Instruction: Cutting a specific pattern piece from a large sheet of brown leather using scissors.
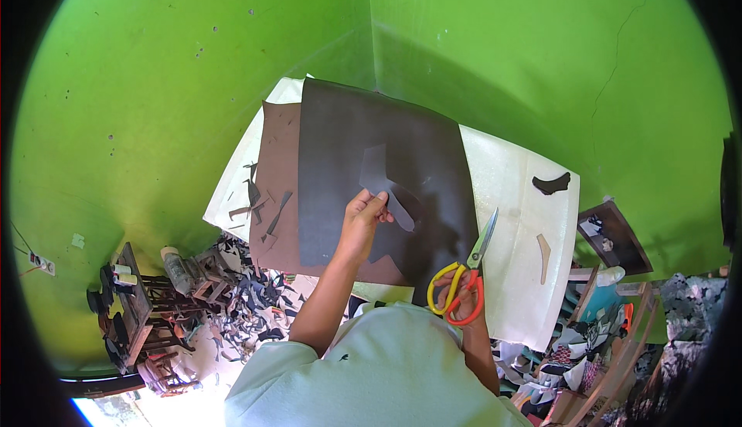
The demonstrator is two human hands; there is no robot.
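Observation:
My left hand (365, 209) is closed, pinching a flat, bent-shaped grey piece (376, 166) between thumb and fingers. It holds the piece over a large dark sheet (332, 149) that drapes across the table; whether the two touch I cannot tell. Lower right of it, my right hand (447, 289) grips a pair of scissors (484, 243) with one yellow and one red handle loop. The blades point up and away, past the dark sheet's right edge, and appear nearly closed. Under the dark sheet lies a brown sheet (277, 149), its near edge cut in angles.
Several dark scraps (253, 193) lie on the brown sheet and the white tabletop (502, 164) at left. To the right rest a curved black piece (551, 184) and a slim tan piece (544, 258). Cuttings (251, 296) cover the floor beside a wooden stool (137, 307). Green walls meet behind.

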